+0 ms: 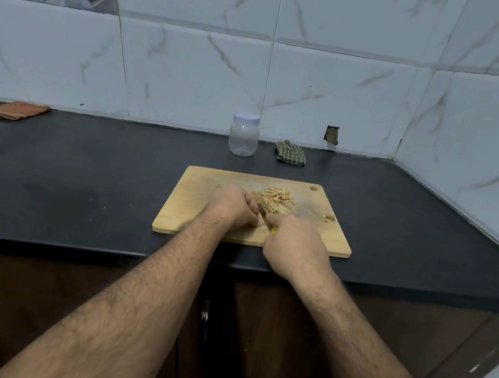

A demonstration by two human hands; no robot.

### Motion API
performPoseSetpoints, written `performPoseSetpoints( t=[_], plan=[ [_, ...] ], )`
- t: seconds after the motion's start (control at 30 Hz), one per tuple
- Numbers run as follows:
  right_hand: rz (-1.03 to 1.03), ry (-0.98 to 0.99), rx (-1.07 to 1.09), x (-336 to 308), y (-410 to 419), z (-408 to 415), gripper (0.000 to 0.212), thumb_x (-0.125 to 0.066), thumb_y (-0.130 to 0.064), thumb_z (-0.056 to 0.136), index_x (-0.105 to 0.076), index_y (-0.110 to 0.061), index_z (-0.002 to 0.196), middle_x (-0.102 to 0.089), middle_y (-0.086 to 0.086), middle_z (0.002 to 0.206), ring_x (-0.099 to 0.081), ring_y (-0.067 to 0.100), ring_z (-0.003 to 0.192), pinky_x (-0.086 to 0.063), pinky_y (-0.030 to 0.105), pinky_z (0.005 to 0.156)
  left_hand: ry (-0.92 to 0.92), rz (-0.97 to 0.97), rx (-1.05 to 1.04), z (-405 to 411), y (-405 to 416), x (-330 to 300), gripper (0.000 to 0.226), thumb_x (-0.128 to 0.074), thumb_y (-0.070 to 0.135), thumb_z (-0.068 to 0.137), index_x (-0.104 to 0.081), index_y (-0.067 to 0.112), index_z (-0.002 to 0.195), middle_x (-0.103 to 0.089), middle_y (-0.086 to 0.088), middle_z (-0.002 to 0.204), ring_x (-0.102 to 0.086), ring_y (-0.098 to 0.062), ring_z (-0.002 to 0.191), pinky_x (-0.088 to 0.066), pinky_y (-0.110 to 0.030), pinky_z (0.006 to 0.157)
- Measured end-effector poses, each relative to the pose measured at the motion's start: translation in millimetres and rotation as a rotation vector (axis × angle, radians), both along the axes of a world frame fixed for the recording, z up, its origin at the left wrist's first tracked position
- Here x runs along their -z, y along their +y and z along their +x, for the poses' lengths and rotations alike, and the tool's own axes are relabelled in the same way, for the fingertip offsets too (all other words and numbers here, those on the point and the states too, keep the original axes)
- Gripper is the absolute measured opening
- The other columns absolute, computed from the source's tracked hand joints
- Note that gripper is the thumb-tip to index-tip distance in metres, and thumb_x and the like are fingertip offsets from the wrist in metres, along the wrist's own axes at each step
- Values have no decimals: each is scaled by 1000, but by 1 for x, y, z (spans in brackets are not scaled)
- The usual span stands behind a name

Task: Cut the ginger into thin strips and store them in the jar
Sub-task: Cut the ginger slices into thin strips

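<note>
Black table (pixel 80 183), front edge w/ wooden cutting board (pixel 193 209). Left hand (pixel 232 205) curled on board, whatever it pins is hidden. Right hand (pixel 294 247) grips knife (pixel 265 215), mostly covered, yellow handle peeking. Ginger strips (pixel 275 201) piled just beyond. Lidded jar (pixel 244 134) at back, apart.

I see the wooden cutting board (pixel 193 206) at the front edge of the black counter (pixel 82 170), with both hands on it: the left hand (pixel 232 207) and right hand (pixel 294 247) crowd its middle and near side. A pile of ginger strips (pixel 275 201) covers the far right part of the board, and a few scraps (pixel 328 216) lie near its right edge. The board's left part is bare. Behind the board, the lidded jar (pixel 244 134) stands near the tiled wall (pixel 336 98), apart from the board, with a checked cloth (pixel 291 152) just to its right. A folded striped cloth (pixel 12 110) lies far left. Open counter runs between the board and the jar, and broadly to the left and right.
</note>
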State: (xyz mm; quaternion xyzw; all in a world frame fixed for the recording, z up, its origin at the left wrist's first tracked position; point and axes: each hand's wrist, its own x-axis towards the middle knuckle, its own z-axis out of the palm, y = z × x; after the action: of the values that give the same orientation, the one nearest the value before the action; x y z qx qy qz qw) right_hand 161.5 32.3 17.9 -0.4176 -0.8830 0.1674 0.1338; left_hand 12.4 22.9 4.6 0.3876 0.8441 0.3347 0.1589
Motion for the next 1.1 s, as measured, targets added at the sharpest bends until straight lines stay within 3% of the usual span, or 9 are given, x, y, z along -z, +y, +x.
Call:
performPoseSetpoints(
  t=[0.4, 0.63, 0.83, 0.97, 1.1],
  plan=[
    [13, -69, -2, -2, -4, -7, 54, -52, -11, 94, -51, -37, 141, -60, 3, 127, -57, 23, 112, -44, 30, 74, -19, -21, -3, -1, 4, -2, 20, -87, 21, 70, -76, 21, 86, -72, 8, 98, -63, -11, 96, -49, -26, 86],
    [65, -111, -27, 13, -21, 26, 51, -48, -10, 93, -49, -35, 138, -64, 2, 110, -58, 24, 99, -47, 33, 68, -50, -11, 9, -1, 1, -3, 22, -87, 20, 71, -76, 21, 91, -67, 11, 92, -56, -6, 90, -42, -23, 78],
    [43, -81, 18, 3, -14, 15, 56, -50, -9, 92, -50, -35, 141, -63, 2, 121, -59, 24, 109, -53, 34, 81, -46, 0, 12, 1, 1, -3, 19, -87, 19, 71, -75, 22, 86, -68, 10, 92, -59, -8, 93, -44, -23, 82],
    [25, -45, 57, 0, -6, 11, 60, -50, -9, 91, -48, -35, 144, -62, 2, 128, -58, 23, 114, -50, 32, 84, -32, 1, -3, 2, 0, -2, 18, -87, 21, 71, -75, 22, 84, -64, 13, 79, -59, -7, 86, -44, -22, 75],
    [25, 1, 42, 0, -4, 10, 58, -50, -9, 92, -49, -35, 144, -63, 0, 129, -59, 22, 111, -53, 32, 85, -38, 10, -13, 2, -2, -2, 19, -88, 21, 70, -70, 23, 75, -62, 14, 73, -56, -4, 76, -40, -20, 58]
  ],
)
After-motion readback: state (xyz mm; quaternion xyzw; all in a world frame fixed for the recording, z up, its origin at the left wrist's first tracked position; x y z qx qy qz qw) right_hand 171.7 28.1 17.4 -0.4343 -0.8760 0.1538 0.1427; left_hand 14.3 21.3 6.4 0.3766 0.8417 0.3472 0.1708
